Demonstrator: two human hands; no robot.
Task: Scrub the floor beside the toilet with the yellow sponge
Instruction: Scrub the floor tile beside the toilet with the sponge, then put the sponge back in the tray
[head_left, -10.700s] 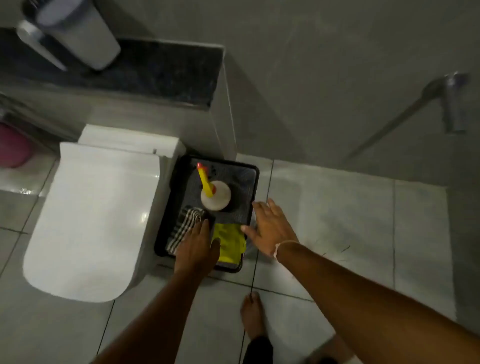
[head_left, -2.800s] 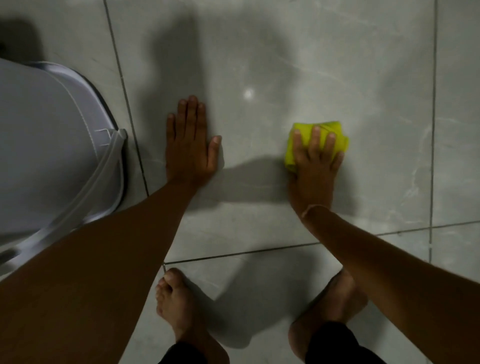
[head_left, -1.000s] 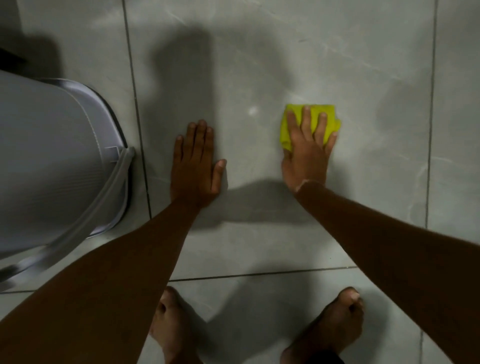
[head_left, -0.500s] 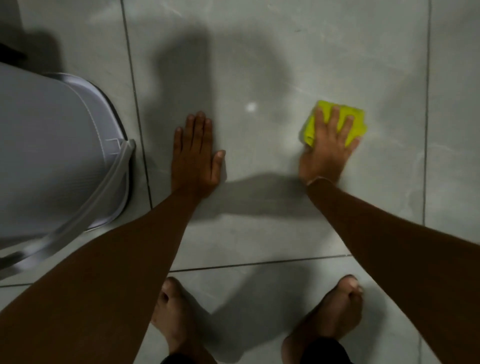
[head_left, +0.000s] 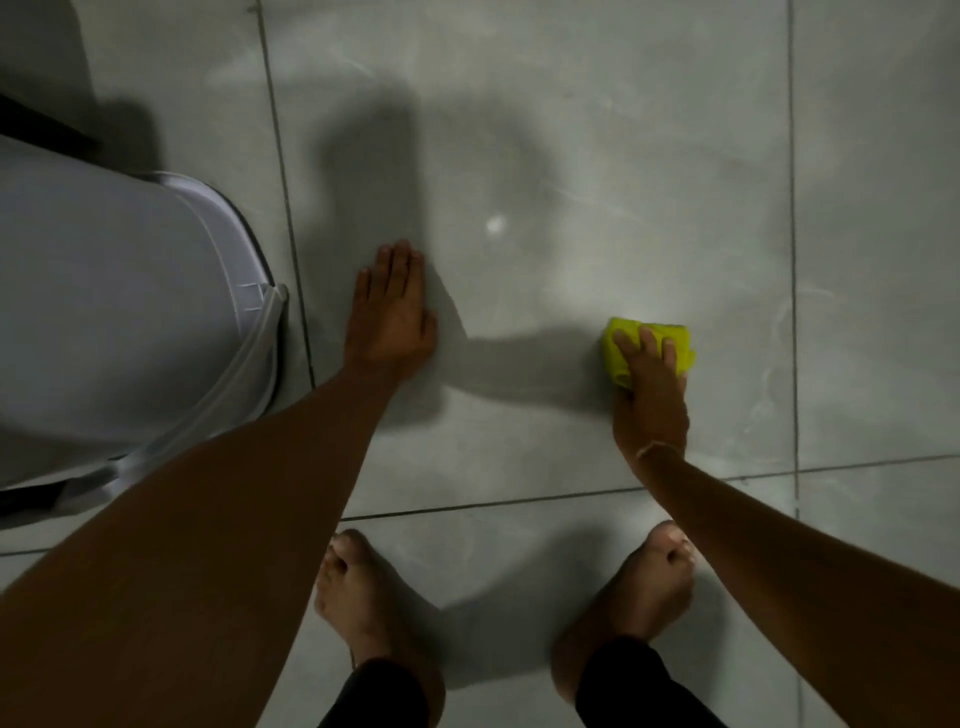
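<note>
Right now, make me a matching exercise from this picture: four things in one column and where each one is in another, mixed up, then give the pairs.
1. left hand
2. sponge
3. toilet
4. feet

A. far left, past the tile line
B. nearest the camera, bottom
C. flat on the floor, empty
D. under the right hand

Pairs: 1-C, 2-D, 3-A, 4-B

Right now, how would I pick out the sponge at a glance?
Start at the toilet on the left and cross the grey floor to the right, past the left hand lying flat on the tile. The sponge sits under the right hand, pressed to the floor. It is the only bright yellow thing in view.
</note>
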